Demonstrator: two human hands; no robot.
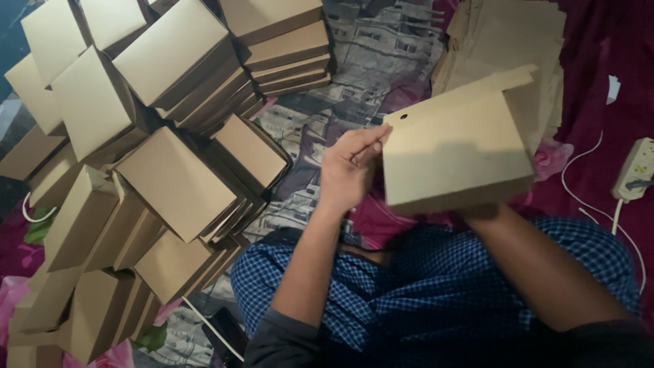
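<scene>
One folded brown cardboard box [456, 153], flat-faced with a small round hole near its upper left corner, was held above the lap, long axis running left to right. Left hand [351, 167], immediately left of it, pinched that corner with curled fingers. Right hand lay hidden beneath; its grip could not be told.
</scene>
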